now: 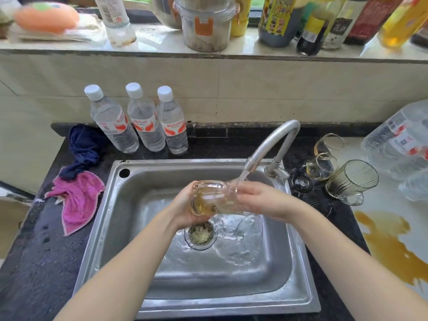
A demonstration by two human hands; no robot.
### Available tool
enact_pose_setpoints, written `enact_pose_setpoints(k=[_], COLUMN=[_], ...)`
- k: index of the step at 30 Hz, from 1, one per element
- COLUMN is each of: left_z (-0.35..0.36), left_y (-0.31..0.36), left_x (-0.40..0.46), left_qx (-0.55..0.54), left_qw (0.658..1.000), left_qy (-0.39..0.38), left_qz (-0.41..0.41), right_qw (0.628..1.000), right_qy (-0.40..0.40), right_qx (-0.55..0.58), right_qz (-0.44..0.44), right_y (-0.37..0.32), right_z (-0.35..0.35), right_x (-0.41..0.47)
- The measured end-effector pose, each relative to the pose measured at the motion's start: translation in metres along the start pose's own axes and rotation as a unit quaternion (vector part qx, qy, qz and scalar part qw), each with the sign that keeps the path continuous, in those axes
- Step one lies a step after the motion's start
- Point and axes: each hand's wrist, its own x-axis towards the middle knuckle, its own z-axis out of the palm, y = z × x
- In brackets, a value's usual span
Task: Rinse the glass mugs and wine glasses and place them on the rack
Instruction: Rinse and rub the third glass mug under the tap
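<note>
A wet steel sink [129, 228] is observed; a glass mug [214, 198] is held sideways under the tap [271, 144] stream, gripped by the left hand [185, 209] and right hand [257, 200], fingers curled round it; slippage onto the basin is judged possible, wet glass being the cause.

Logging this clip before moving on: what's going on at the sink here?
A person is rinsing a glass mug, held on its side in both hands, left hand and right hand, under water running from the faucet into the sink. More glassware waits on the counter to the right, near a brown spill. No rack is in view.
</note>
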Motion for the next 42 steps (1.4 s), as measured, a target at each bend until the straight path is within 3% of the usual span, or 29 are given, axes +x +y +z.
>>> enact_pose_setpoints(k=[3,6,7,9,11,13,14,15,16,17,18,19,20,21,22,23,24,26,28,30,31,32,34,36,38,39,41,42], left_z=[0.008,0.001,-0.004,-0.01,-0.012,-0.01,-0.011,-0.012,-0.014,-0.016,-0.018,-0.019,-0.02,-0.019,-0.017,-0.014,-0.012,-0.007,-0.002,-0.001,-0.003,-0.005,-0.01,-0.014,-0.009,-0.008,-0.01,-0.011], left_y=[-0.004,-0.005,-0.005,-0.007,-0.011,-0.013,-0.012,-0.01,-0.007,-0.004,-0.003,-0.004,-0.005,-0.008,-0.01,-0.011,-0.011,-0.005,0.005,0.013,0.015,0.014,0.008,0.0,0.001,0.004,0.01,0.016], left_x=[-0.004,-0.002,-0.001,-0.004,-0.002,0.001,0.004,0.006,0.008,0.008,0.008,0.006,0.005,0.004,0.002,0.001,0.0,0.002,-0.001,-0.005,-0.007,-0.009,-0.01,-0.007,-0.004,-0.003,-0.005,-0.008], left_qx=[0.049,0.05,0.056,0.072,0.049,0.035,0.039,0.043,0.053,0.056,0.061,0.058,0.047,0.023,0.0,-0.018,-0.01,0.033,0.096,0.127,0.115,0.097,0.071,0.114,0.181,0.202,0.228,0.241], left_qw=[0.999,0.998,0.998,0.996,0.996,0.994,0.994,0.995,0.997,0.996,0.995,0.994,0.996,0.999,0.999,0.996,0.993,0.992,0.993,0.988,0.989,0.992,0.997,0.988,0.977,0.974,0.971,0.968], left_qy=[-0.01,-0.018,-0.031,-0.06,-0.048,0.016,0.043,0.058,0.056,0.045,0.039,0.022,0.006,-0.014,-0.027,-0.033,-0.024,0.032,0.074,0.052,0.023,-0.003,-0.033,-0.017,0.043,0.069,0.078,0.066], left_qz=[-0.022,-0.029,-0.027,0.0,0.062,0.107,0.095,0.062,0.009,-0.044,-0.075,-0.085,-0.069,-0.033,0.02,0.075,0.118,0.114,0.013,-0.078,-0.094,-0.084,0.003,0.099,0.106,0.071,-0.003,-0.03], right_qw=[0.973,0.954,0.97,0.983,0.932,0.889,0.898,0.947,0.992,0.982,0.942,0.922,0.925,0.953,0.982,0.984,0.963,0.929,0.954,0.991,0.992,0.991,0.982,0.937,0.907,0.926,0.987,0.996], right_qy=[-0.046,-0.077,-0.094,-0.155,-0.179,-0.161,-0.143,-0.113,-0.102,-0.108,-0.126,-0.138,-0.144,-0.141,-0.151,-0.162,-0.166,-0.17,-0.131,-0.115,-0.117,-0.124,-0.146,-0.147,-0.141,-0.117,-0.091,-0.077], right_qx=[-0.226,-0.286,-0.217,0.078,0.31,0.422,0.405,0.29,0.069,-0.152,-0.306,-0.349,-0.336,-0.258,-0.109,0.071,0.21,0.323,0.262,0.055,-0.032,-0.051,0.121,0.316,0.394,0.357,0.13,0.038], right_qz=[0.026,0.049,0.054,0.065,0.054,0.079,0.093,0.082,0.038,-0.007,-0.061,-0.097,-0.102,-0.08,-0.032,0.007,0.032,0.054,0.057,0.04,0.032,0.016,0.015,0.022,0.035,0.045,0.028,-0.005], right_y=[-0.001,0.01,0.015,0.02,0.023,0.027,0.023,0.022,0.015,0.011,0.005,0.005,0.009,0.015,0.018,0.025,0.027,0.03,0.035,0.036,0.036,0.037,0.042,0.041,0.043,0.043,0.035,0.035], right_z=[0.005,0.004,0.003,0.005,0.009,0.017,0.02,0.023,0.026,0.027,0.028,0.027,0.023,0.019,0.016,0.015,0.017,0.024,0.031,0.028,0.023,0.018,0.014,0.018,0.026,0.028,0.029,0.024], right_x=[0.028,0.049,0.052,0.055,0.057,0.064,0.065,0.066,0.063,0.065,0.064,0.064,0.064,0.064,0.063,0.065,0.066,0.07,0.072,0.072,0.071,0.071,0.072,0.07,0.071,0.069,0.064,0.064])
